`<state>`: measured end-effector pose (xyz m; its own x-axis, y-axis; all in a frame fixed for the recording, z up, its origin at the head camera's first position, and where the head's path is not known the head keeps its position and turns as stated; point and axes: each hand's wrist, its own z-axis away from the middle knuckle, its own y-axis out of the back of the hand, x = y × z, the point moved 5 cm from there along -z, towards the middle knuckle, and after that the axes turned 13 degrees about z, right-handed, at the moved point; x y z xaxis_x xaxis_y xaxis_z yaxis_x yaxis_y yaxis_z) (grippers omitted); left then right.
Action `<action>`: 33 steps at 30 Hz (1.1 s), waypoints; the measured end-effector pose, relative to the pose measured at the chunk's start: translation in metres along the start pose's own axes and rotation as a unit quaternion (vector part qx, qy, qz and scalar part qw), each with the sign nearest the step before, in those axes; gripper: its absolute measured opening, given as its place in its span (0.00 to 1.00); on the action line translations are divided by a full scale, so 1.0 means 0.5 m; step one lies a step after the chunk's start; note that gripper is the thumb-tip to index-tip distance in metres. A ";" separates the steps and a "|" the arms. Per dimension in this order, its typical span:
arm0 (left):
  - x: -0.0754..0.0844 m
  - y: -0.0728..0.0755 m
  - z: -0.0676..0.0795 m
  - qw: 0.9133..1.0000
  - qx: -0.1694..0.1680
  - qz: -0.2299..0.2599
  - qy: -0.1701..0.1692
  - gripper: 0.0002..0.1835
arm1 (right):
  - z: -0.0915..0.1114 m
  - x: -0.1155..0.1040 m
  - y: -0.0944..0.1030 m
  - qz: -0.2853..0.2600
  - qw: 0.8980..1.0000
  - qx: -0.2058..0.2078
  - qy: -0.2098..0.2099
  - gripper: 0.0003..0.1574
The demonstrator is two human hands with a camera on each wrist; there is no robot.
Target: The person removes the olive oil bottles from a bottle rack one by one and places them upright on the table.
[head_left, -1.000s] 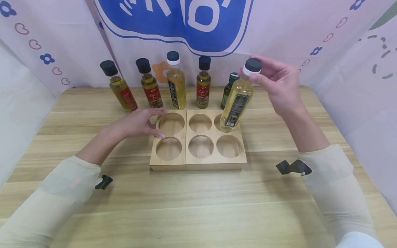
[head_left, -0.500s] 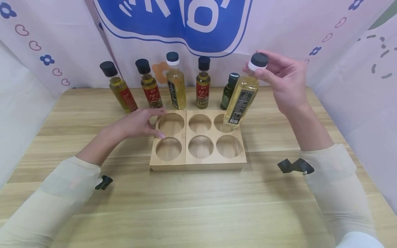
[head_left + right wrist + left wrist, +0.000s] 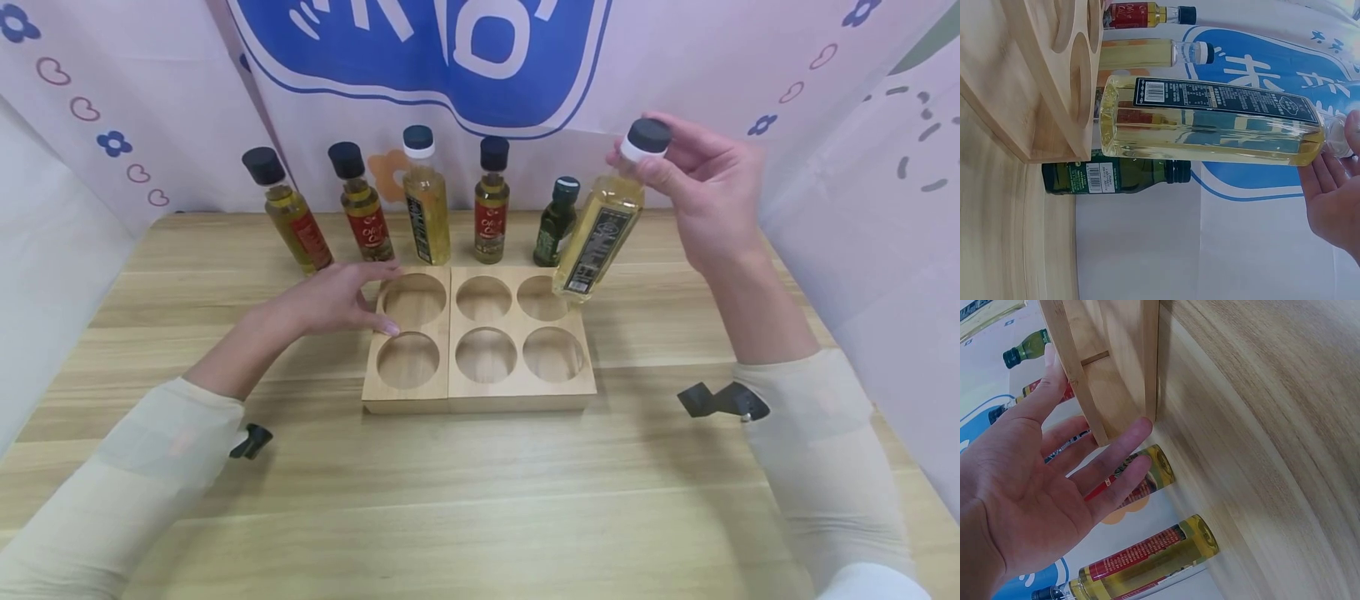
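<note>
My right hand (image 3: 708, 196) grips the neck of a clear bottle of pale yellow oil (image 3: 602, 237), just under its black cap. The bottle tilts, its base overlapping the back right hole of the wooden rack (image 3: 480, 398) in the head view. Seen from the right wrist, the bottle (image 3: 1210, 122) hangs above the rack's top, its dark label facing the camera. My left hand (image 3: 337, 298) rests at the rack's left end, thumb and fingers spread along the edge. In the left wrist view the left hand (image 3: 1041, 481) has its fingers extended beside the rack (image 3: 1116, 394).
Behind the rack stand olive oil bottles with red labels, one far left (image 3: 296, 225), one beside it (image 3: 367, 217) and one near the middle (image 3: 492, 212). A pale oil bottle (image 3: 427, 208) and a small green bottle (image 3: 557, 225) stand among them. A printed cloth (image 3: 675, 67) hangs behind.
My right hand has carried the tilted oil bottle up and to the right, its base shifting toward the rack's right edge. The left hand has stayed in place.
</note>
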<state>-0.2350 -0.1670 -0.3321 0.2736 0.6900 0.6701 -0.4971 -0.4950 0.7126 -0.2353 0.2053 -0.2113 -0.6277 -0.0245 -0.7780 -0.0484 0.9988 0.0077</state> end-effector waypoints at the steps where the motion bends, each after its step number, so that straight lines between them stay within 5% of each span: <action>1: 0.000 0.000 0.000 1.000 -0.001 0.001 0.000 0.46 | 0.000 0.000 0.001 -0.001 1.000 0.002 0.000 0.18; 17: 0.002 0.002 0.002 1.000 -0.001 -0.003 -0.004 0.46 | -0.002 0.003 0.029 -0.001 0.999 0.040 -0.012 0.17; 33: 0.002 0.001 0.001 1.000 -0.002 -0.002 -0.004 0.46 | -0.006 0.035 0.057 -0.051 0.991 0.086 -0.089 0.19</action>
<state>-0.2346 -0.1671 -0.3310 0.2816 0.6878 0.6690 -0.5000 -0.4899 0.7141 -0.2501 0.2331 -0.2228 -0.4789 -0.1325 -0.8678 0.0382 0.9845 -0.1714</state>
